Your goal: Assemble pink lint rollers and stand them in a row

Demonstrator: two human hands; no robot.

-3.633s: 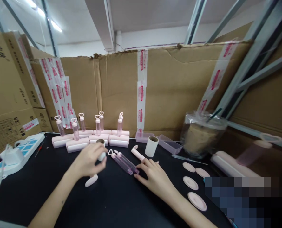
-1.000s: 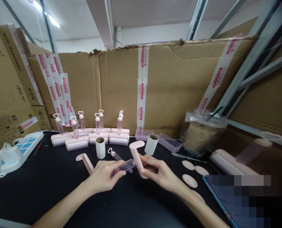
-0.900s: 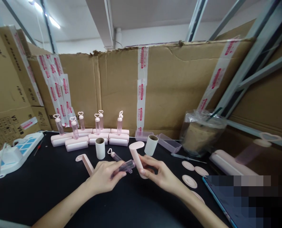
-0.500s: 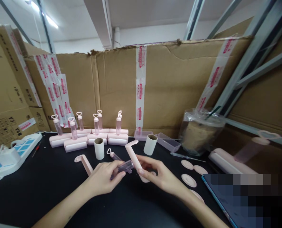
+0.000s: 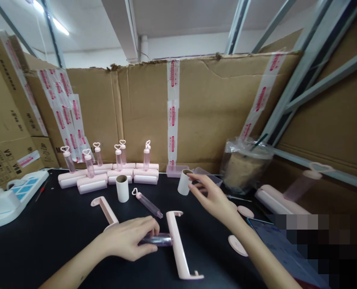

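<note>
My left hand (image 5: 130, 239) is closed round a clear purplish handle (image 5: 162, 240) low over the black table. A pink bracket-shaped lint roller frame (image 5: 178, 245) is joined to the handle's right end, its two end arms pointing right. My right hand (image 5: 213, 196) has its fingers apart at the right side of a white sticky-paper roll (image 5: 183, 184); I cannot tell whether they touch it. Between the hands lies a loose clear handle with a heart loop (image 5: 148, 204). Another pink frame (image 5: 107, 210) lies beyond my left hand, partly behind it.
A second white roll (image 5: 123, 189) stands near several assembled lint rollers (image 5: 92, 184) along the cardboard wall. Clear covers (image 5: 178, 171), a bagged drink cup (image 5: 241, 168) and pink discs (image 5: 237, 245) are to the right. A power strip (image 5: 21, 194) is at far left.
My right hand has let go of the pink frame and moved up and right to the white roll. My left hand has lowered the handle and frame, which now points right.
</note>
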